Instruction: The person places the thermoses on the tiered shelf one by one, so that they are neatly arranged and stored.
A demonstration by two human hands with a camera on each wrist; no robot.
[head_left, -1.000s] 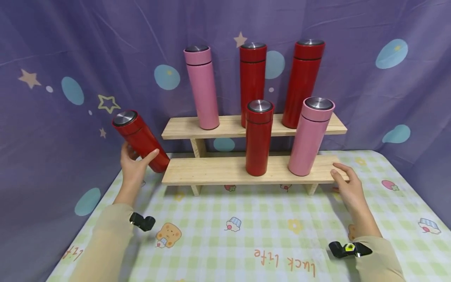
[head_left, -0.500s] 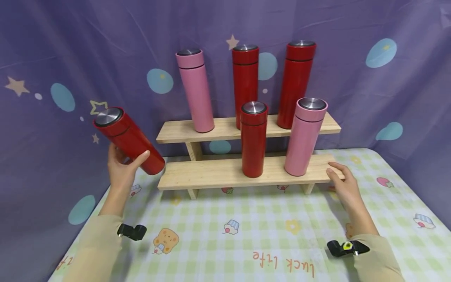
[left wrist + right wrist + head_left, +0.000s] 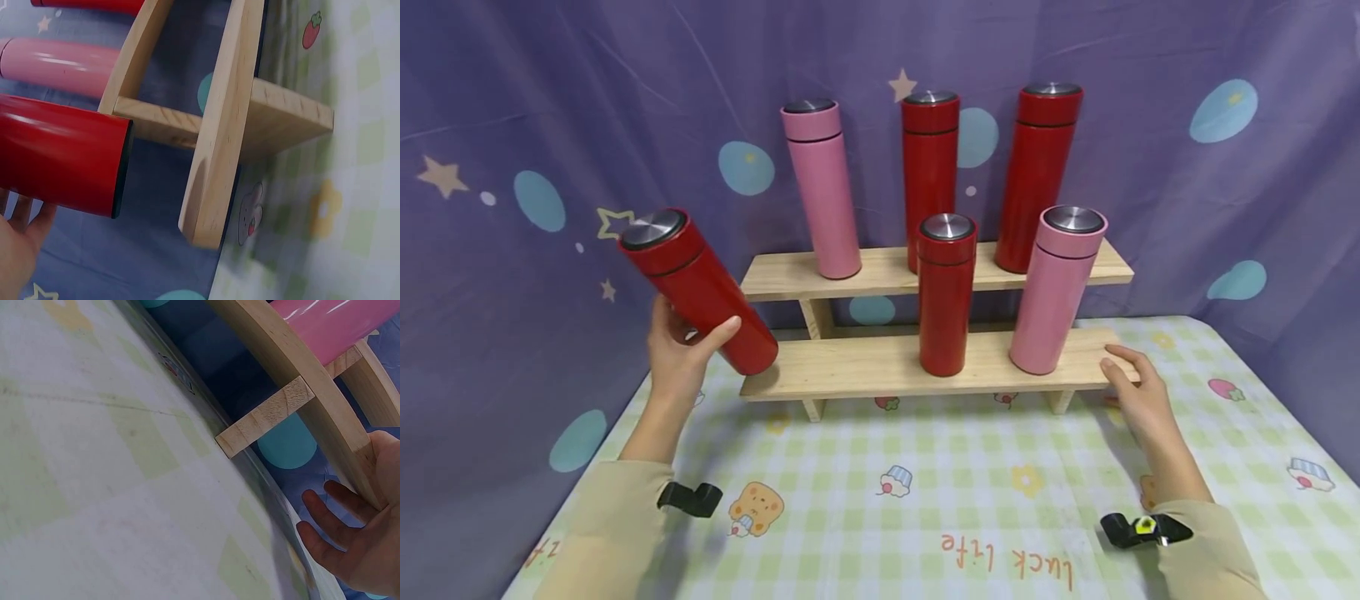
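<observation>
My left hand grips a red thermos bottle by its lower half. The bottle has a silver lid and leans with its top to the left. Its dark base hangs above the left end of the wooden two-tier shelf's lower board, and the left wrist view shows a gap between bottle and board. At the opposite end, my right hand holds the tip of the lower board between thumb and fingers. Some of its fingers stick out below the wood in the right wrist view.
On the lower board stand a red bottle and a pink bottle. Behind, the upper board bears a pink bottle and two red bottles. A checked cloth covers the table, with a purple curtain behind.
The red bottle in my left hand first swung left, away from the shelf. It has since come back right and is now over the lower board's left end. My right hand stays put.
</observation>
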